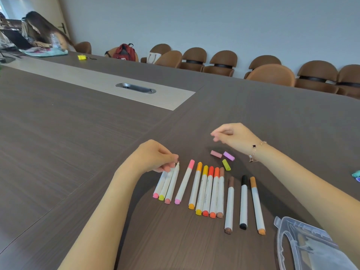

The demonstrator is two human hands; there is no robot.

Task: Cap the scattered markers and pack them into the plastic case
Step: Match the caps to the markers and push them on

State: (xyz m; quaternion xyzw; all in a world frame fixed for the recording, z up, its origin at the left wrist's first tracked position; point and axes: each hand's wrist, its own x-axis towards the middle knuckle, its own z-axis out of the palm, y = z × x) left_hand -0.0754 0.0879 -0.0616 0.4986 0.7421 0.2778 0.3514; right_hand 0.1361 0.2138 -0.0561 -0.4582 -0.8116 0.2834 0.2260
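Note:
Several white markers lie side by side on the dark table. Those from the pink-capped marker (184, 182) to the orange-capped one (257, 205) wear caps. At the left, three uncapped markers (167, 185) lie together, and my left hand (155, 156) pinches their upper ends. Loose pink cap (216, 153), purple cap (228, 155) and yellow-green cap (226, 164) lie beyond the row. My right hand (231, 136) hovers above these caps with fingertips pinched; I cannot tell whether it holds something small. The clear plastic case (292, 240) lies at the bottom right, partly under my right forearm.
Two more caps, teal (356, 174) and blue (358, 179), show at the right edge. A metal cable hatch (135, 88) sits in the table's pale centre strip. Brown chairs (270, 75) line the far side. A person (42, 34) sits at the far left.

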